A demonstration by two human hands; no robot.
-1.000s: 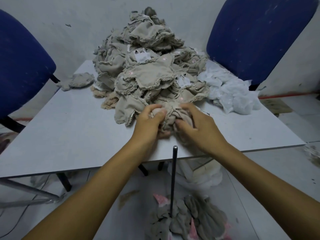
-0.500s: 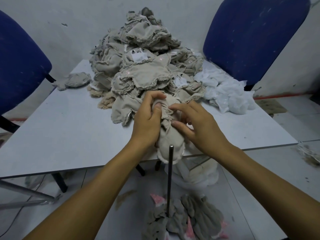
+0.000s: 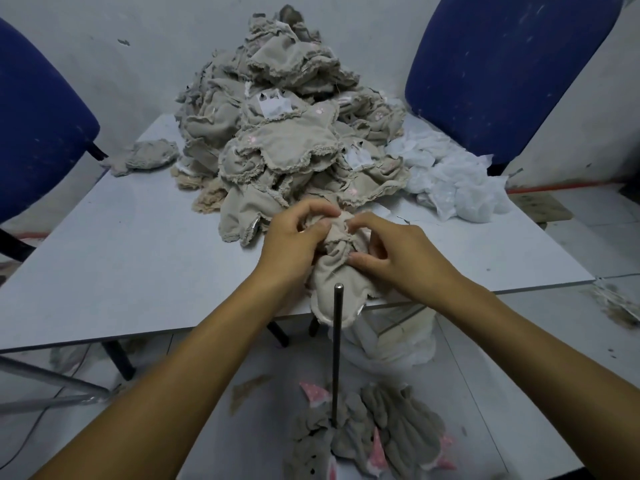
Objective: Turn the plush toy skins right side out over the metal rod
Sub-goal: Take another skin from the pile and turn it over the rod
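A beige plush skin (image 3: 334, 271) lies bunched at the near edge of the white table (image 3: 121, 258), its lower end hanging over the edge. My left hand (image 3: 294, 237) pinches its upper left part. My right hand (image 3: 394, 251) grips its right side with fingers and thumb. A thin upright metal rod (image 3: 336, 351) stands just in front of the table edge, its tip right below the skin's hanging end. A big heap of inside-out beige skins (image 3: 284, 133) fills the far half of the table.
Turned grey skins with pink ears (image 3: 367, 434) lie on the floor around the rod's base. White stuffing bags (image 3: 450, 181) sit at the table's right. Blue chairs stand at far left (image 3: 38, 133) and far right (image 3: 502, 64). One loose skin (image 3: 145, 161) lies at the table's left.
The skin has been pulled out of the heap toward me and now hangs over the table edge behind the rod tip. Both hands shifted their hold on it.
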